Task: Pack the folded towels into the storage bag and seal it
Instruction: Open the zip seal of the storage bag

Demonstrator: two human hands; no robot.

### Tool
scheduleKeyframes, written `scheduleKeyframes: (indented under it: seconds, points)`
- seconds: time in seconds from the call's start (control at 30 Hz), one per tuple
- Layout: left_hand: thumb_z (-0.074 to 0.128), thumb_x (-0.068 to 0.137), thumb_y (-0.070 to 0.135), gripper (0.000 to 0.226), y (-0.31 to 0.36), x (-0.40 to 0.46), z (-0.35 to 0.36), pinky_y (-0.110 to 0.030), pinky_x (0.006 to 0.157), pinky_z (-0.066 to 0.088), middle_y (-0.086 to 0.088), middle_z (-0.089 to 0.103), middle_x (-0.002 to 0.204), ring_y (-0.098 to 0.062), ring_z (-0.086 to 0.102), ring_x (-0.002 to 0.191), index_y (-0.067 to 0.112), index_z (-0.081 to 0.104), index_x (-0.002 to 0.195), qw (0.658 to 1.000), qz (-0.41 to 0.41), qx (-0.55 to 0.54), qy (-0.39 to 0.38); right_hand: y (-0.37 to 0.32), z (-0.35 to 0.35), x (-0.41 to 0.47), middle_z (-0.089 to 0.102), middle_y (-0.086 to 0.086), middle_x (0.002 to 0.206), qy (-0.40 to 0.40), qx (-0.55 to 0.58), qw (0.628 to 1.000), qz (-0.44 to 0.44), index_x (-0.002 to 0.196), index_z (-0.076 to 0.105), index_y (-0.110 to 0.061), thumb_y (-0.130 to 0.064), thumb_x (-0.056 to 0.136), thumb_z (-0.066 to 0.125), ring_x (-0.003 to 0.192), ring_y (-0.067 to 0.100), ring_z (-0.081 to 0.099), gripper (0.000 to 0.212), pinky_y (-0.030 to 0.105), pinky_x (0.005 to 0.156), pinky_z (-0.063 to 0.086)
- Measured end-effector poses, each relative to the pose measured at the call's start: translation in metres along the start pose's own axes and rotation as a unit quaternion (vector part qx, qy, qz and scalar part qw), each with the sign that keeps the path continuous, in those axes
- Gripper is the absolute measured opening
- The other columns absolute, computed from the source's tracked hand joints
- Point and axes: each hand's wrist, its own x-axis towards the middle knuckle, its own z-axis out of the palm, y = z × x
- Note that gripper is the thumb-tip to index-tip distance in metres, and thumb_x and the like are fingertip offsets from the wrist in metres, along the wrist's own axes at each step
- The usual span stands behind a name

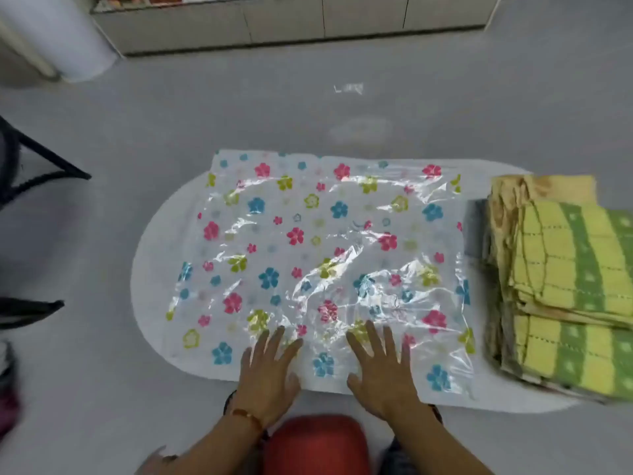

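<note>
Hands flat on storage bag (322, 255)

Left hand (269, 366) and right hand (380, 368) press it, fingers spread; folded towels (561, 289) lie beside it.

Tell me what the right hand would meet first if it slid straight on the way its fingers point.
The right hand lies flat on the flower-printed storage bag, fingers pointing away. Straight on looks like only more of the bag; the folded towels sit off to its right.

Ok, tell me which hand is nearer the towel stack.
Right. The right hand lies flat on the storage bag, on the side toward the towel stack; the left hand lies flat farther from it.
</note>
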Motion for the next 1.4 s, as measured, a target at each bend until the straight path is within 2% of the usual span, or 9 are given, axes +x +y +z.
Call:
scheduleKeyframes:
  seconds: [0.13, 0.3, 0.47, 0.67, 0.97, 1.2, 1.27, 1.33, 1.4]
  points:
    - [0.047, 0.089, 0.051, 0.068, -0.029, 0.050, 0.055, -0.064, 0.109, 0.025, -0.007, 0.022, 0.162, -0.037, 0.024, 0.145, 0.036, 0.027, 0.152, 0.988, 0.088, 0.111, 0.062, 0.028, 0.060, 0.046, 0.008, 0.014, 0.171, 0.148, -0.087, 0.980, -0.104, 0.163, 0.026, -0.024, -0.054, 0.096, 0.049, 0.157, 0.045, 0.003, 0.077, 0.071, 0.120, 0.014]
    - [0.040, 0.088, 0.060, 0.073, -0.060, 0.075, 0.106, -0.057, 0.093, 0.031, -0.008, 0.021, 0.162, -0.039, 0.033, 0.137, 0.034, 0.025, 0.153, 0.965, 0.150, 0.152, 0.151, 0.044, 0.110, 0.070, 0.009, 0.016, 0.173, 0.255, -0.112, 0.952, -0.132, 0.164, 0.022, -0.022, -0.066, 0.093, 0.039, 0.158, 0.044, 0.003, 0.085, 0.073, 0.118, 0.013]
    - [0.042, 0.085, 0.064, 0.074, -0.064, 0.073, 0.114, -0.057, 0.095, 0.029, -0.008, 0.028, 0.159, -0.038, 0.031, 0.137, 0.036, 0.028, 0.152, 0.955, 0.161, 0.144, 0.204, 0.044, 0.117, 0.065, 0.018, 0.014, 0.171, 0.307, -0.106, 0.928, -0.184, 0.162, 0.030, -0.028, -0.070, 0.090, 0.045, 0.157, 0.043, 0.010, 0.085, 0.077, 0.115, 0.013]
    - [0.049, 0.082, 0.067, 0.064, -0.069, 0.069, 0.119, -0.060, 0.102, 0.025, -0.004, 0.033, 0.156, -0.033, 0.033, 0.139, 0.035, 0.049, 0.137, 0.932, 0.243, 0.112, 0.244, 0.049, 0.125, 0.065, 0.054, 0.011, 0.145, 0.370, -0.110, 0.900, -0.205, 0.139, 0.061, -0.030, -0.065, 0.089, 0.057, 0.142, 0.040, 0.044, 0.061, 0.074, 0.113, 0.021]
    - [0.038, 0.095, 0.061, 0.044, -0.073, 0.064, 0.114, -0.058, 0.103, 0.028, 0.005, 0.045, 0.146, -0.026, 0.036, 0.134, 0.040, 0.051, 0.131, 0.927, 0.278, 0.098, 0.232, 0.050, 0.127, 0.059, 0.063, 0.006, 0.132, 0.396, -0.091, 0.888, -0.214, 0.133, 0.068, -0.030, -0.061, 0.091, 0.058, 0.130, 0.034, 0.053, 0.053, 0.069, 0.113, 0.028]
    - [0.042, 0.098, 0.048, 0.029, -0.061, 0.061, 0.109, -0.045, 0.083, 0.038, -0.001, 0.060, 0.129, -0.030, 0.052, 0.109, 0.033, 0.064, 0.112, 0.904, 0.271, 0.127, 0.306, 0.030, 0.110, 0.050, 0.072, 0.007, 0.122, 0.448, -0.128, 0.869, -0.168, 0.113, 0.078, -0.023, -0.045, 0.094, 0.069, 0.121, 0.036, 0.063, 0.031, 0.064, 0.107, 0.039]
    - [0.041, 0.099, 0.045, 0.031, -0.051, 0.065, 0.100, -0.038, 0.072, 0.034, -0.002, 0.064, 0.121, -0.030, 0.054, 0.096, 0.025, 0.063, 0.107, 0.903, 0.253, 0.147, 0.315, 0.014, 0.114, 0.042, 0.074, 0.010, 0.116, 0.499, -0.095, 0.852, -0.129, 0.103, 0.077, -0.016, -0.036, 0.092, 0.073, 0.111, 0.036, 0.065, 0.023, 0.052, 0.093, 0.049]
    - [0.041, 0.100, 0.042, 0.032, -0.044, 0.065, 0.091, -0.036, 0.069, 0.034, -0.002, 0.066, 0.117, -0.029, 0.055, 0.092, 0.021, 0.064, 0.106, 0.909, 0.228, 0.131, 0.323, -0.005, 0.127, 0.031, 0.074, 0.002, 0.088, 0.504, 0.037, 0.857, -0.101, 0.084, 0.073, -0.018, -0.036, 0.093, 0.069, 0.084, 0.025, 0.066, 0.021, 0.038, 0.070, 0.049]
    - [0.044, 0.101, 0.037, 0.031, -0.042, 0.064, 0.088, -0.038, 0.071, 0.040, -0.002, 0.068, 0.113, -0.028, 0.057, 0.092, 0.019, 0.068, 0.103, 0.907, 0.237, 0.086, 0.337, -0.024, 0.132, 0.029, 0.073, -0.001, 0.069, 0.379, 0.271, 0.883, -0.052, 0.072, 0.070, -0.017, -0.044, 0.094, 0.063, 0.066, 0.017, 0.065, 0.035, 0.031, 0.057, 0.048]
